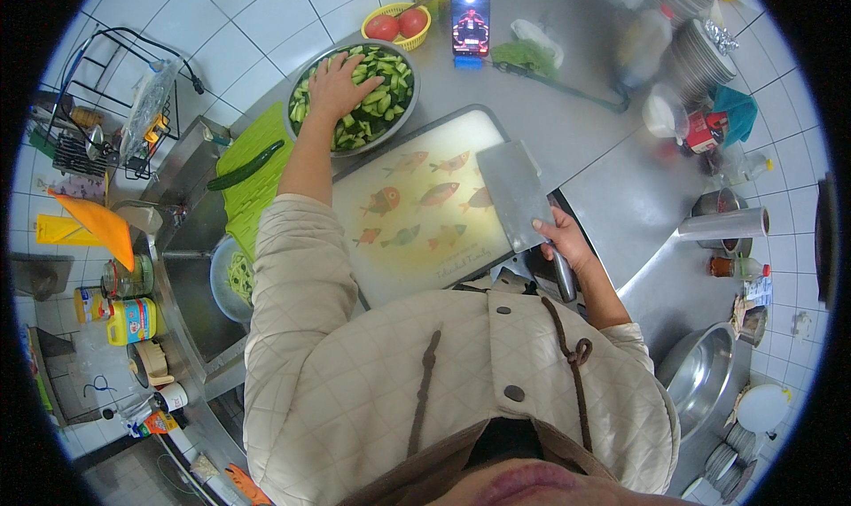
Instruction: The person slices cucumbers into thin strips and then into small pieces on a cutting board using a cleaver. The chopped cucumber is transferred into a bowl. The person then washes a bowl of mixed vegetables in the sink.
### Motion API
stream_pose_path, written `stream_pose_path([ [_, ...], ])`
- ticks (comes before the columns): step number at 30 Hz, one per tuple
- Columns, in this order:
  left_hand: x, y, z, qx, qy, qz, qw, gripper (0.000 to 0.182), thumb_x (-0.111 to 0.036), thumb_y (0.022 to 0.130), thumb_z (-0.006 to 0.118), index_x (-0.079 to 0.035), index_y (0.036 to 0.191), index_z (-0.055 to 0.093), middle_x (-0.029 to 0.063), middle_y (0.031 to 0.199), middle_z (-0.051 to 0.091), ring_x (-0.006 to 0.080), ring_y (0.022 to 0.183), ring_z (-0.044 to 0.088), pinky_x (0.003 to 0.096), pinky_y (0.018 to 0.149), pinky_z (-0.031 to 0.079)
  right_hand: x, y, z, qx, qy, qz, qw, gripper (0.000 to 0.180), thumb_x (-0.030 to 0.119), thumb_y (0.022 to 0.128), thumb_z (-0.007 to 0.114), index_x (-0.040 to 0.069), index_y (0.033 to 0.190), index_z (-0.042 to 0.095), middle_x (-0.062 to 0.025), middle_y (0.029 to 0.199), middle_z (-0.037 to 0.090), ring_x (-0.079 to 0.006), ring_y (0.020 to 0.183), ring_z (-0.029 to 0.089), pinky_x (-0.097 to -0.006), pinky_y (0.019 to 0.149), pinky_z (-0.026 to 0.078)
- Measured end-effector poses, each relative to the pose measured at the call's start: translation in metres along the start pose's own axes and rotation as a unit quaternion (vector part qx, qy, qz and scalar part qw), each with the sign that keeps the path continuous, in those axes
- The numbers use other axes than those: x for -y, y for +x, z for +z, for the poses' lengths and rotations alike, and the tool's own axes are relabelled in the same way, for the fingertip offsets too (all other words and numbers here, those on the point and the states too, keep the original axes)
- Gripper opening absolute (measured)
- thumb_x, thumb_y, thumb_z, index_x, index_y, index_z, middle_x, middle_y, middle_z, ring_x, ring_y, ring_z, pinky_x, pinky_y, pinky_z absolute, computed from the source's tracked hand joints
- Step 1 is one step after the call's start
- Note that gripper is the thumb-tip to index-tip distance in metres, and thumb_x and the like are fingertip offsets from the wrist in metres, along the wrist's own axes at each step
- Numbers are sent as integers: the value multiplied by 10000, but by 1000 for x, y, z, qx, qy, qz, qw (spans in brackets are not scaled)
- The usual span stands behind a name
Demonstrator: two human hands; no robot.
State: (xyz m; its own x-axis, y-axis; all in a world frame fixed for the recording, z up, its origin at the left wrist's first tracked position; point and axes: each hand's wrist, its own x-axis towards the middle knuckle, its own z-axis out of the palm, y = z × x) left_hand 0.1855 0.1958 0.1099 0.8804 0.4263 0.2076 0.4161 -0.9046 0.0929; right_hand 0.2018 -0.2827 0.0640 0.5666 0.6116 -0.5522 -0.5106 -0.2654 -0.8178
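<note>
My left hand (341, 86) rests with spread fingers on chopped cucumber (382, 100) that fills a round metal bowl (413, 107). In my right hand (565, 237) is the handle of a broad cleaver (510, 193), its blade lying flat over the right part of a cutting board (412, 260) printed with fish. No food shows on the bare part of the board. Left of the bowl, a whole cucumber (246, 167) lies on a green ridged mat (256, 203). The blade hides part of the board.
Behind the board stand a lit phone (471, 24) and a yellow basket (367, 33) of tomatoes (383, 27). A sink (193, 273) with a bowl of shredded green food (239, 277) is at left. Stacked plates (698, 61) and a large metal basin (698, 373) stand at right.
</note>
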Motion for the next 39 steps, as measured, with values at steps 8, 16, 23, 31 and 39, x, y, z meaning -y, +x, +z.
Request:
stream_pose_path([
  [8,0,0,3,-3,16,-3,1000,727,-697,774,534,-265,1355,470,77,1470,362,383,1345,319,544,1067,291,-3,1,-2,1,0,-4,1000,209,145,890,627,32,1030,522,-16,707,568,-73,399,441,-211,379,378],
  [16,-1,0,1,-3,0,-4,1000,703,-679,782,541,-266,1348,480,77,1458,376,365,1344,313,550,1073,263,-8,4,-5,-3,-1,0,1000,211,146,889,631,35,1034,524,-20,707,573,-79,400,446,-217,378,378],
  [23,0,0,4,-11,-2,-10,1000,691,-680,773,553,-284,1337,495,56,1446,393,349,1338,314,537,1078,240,-8,5,-6,-2,-4,0,1000,208,149,891,631,34,1026,523,-21,714,570,-85,400,447,-224,382,381],
  [31,3,1,7,-16,-10,-2,1000,689,-677,769,560,-283,1331,500,57,1440,398,349,1337,315,533,1072,246,-9,6,-8,1,-5,-4,1000,218,163,880,645,35,1010,525,-23,716,572,-83,400,450,-219,385,393],
  [39,2,0,6,-17,-9,-5,1000,699,-675,765,563,-270,1331,503,64,1435,404,346,1334,320,521,1078,241,-9,5,-7,-1,-8,-6,1000,211,163,880,644,39,1005,528,-20,717,572,-81,400,448,-217,387,392],
])
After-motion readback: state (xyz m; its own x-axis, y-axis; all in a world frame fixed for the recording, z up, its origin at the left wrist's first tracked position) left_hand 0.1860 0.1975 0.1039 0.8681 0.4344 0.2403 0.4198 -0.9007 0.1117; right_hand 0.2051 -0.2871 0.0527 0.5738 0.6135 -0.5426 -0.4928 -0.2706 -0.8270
